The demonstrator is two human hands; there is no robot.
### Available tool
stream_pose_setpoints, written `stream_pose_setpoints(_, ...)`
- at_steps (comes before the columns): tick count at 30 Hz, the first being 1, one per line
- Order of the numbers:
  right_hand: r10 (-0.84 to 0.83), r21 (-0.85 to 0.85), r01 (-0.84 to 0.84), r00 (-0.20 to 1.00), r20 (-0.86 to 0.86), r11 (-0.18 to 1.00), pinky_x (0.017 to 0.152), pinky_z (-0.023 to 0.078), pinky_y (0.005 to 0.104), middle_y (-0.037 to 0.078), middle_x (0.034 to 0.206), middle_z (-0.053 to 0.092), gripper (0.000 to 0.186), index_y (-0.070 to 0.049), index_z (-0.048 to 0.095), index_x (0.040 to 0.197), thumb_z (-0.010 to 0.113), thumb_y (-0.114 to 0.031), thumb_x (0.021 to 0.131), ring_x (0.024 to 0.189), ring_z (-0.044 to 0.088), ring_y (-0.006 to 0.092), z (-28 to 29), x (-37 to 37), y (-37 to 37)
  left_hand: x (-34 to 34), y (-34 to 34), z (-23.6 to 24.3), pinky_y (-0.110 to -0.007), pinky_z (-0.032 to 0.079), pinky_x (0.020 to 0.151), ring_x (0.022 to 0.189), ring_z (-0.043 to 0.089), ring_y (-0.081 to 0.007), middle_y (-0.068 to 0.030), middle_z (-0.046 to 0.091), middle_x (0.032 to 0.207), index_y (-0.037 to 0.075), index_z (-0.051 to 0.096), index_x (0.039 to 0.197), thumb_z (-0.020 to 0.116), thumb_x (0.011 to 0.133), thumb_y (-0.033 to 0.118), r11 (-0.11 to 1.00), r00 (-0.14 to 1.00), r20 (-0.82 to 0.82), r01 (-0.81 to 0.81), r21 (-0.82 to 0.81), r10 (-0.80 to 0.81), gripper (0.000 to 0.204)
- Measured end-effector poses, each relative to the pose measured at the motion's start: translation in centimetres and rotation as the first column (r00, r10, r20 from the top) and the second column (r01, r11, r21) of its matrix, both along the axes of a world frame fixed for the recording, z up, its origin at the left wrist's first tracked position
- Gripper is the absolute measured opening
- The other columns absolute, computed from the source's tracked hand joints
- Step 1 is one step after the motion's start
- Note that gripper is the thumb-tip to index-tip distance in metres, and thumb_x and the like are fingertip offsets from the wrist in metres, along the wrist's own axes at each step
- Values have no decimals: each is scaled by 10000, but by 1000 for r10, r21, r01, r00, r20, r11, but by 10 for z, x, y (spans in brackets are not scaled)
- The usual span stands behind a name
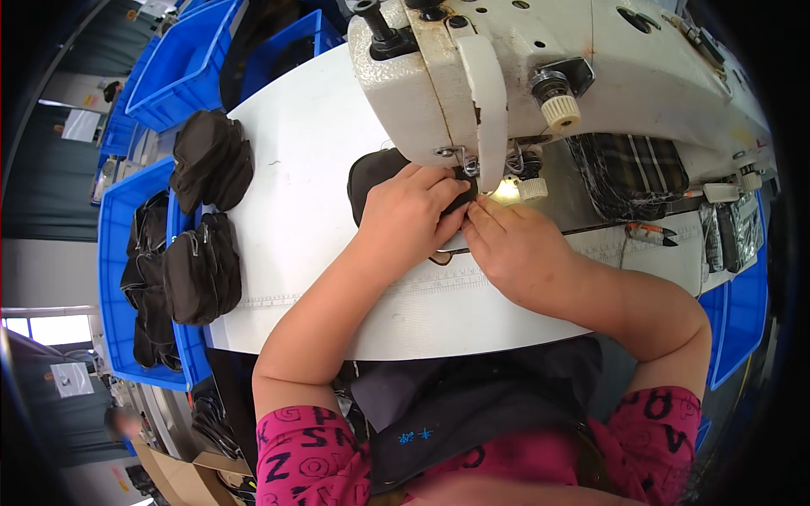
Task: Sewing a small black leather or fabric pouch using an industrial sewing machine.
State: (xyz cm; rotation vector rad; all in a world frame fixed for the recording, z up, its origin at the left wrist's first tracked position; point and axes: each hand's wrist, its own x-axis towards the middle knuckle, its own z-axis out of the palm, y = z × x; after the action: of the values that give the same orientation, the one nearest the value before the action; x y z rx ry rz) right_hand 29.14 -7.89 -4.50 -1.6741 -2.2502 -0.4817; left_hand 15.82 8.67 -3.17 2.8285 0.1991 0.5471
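Observation:
A dark fabric piece (366, 179) with a rounded corner lies on the white sewing table, partly under the head of a sewing machine (413, 110). My left hand (407, 211) rests over it, with fingers curled and pressed onto the cloth just left of the needle area. Close beside it, my right hand (516, 246) pinches the edge of the same piece, fingertips together in front of the lit needle area. A small tan-edged bit (440, 258) pokes out below my left hand. The needle and presser foot are mostly hidden by the machine and my fingers.
Dark zippered pouches (202, 268) sit at the table's left edge and in a blue bin (118, 253). Another dark pouch stack (213, 160) stands behind them. Plaid fabric pieces (629, 173) lie right of the needle area, near a marker pen (648, 234) and a ruler strip (405, 284).

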Motion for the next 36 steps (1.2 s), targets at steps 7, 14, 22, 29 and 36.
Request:
stream_pose_setpoints(7,-174,-57,167,969,-175,984,603,520,399,70,825,646,154,-58,593,891,697,-94,784,718,671,252,10,19,9,-14,14,13,-378,570,775,921,698,-302,-87,725,1000,43,721,1024,795,852,199,903,999,-44,-24,-430,6,244)
stream_pose_setpoints(14,-253,151,213,910,328,965,589,513,361,29,844,603,143,-72,605,936,690,-94,823,767,657,207,-17,25,26,-14,21,-2,-386,564,774,892,691,-304,-99,711,942,36,690,1019,794,863,178,951,1000,10,-6,-308,9,236)
stream_pose_setpoints(22,-193,164,221,966,-171,961,550,500,332,-18,762,555,119,-135,597,894,711,-157,864,680,634,201,-7,24,26,-15,-1,10,-411,572,821,961,680,-301,-52,701,1063,89,690,1022,798,805,135,989,990,110,-75,-127,89,247)
stream_pose_setpoints(29,-254,209,250,967,-7,945,529,478,321,-32,712,518,204,-159,558,859,753,-200,816,624,615,175,-4,15,26,-13,3,-5,-386,572,693,822,685,-249,-34,680,874,82,713,969,765,854,188,993,973,199,-111,-44,118,164)
stream_pose_setpoints(36,-233,236,233,972,-31,943,537,478,328,-33,712,552,196,-152,572,857,757,-174,799,626,625,180,-10,18,29,-13,-3,0,-381,565,721,854,680,-255,-53,689,898,73,721,1023,750,862,175,980,982,103,-144,-134,159,193)
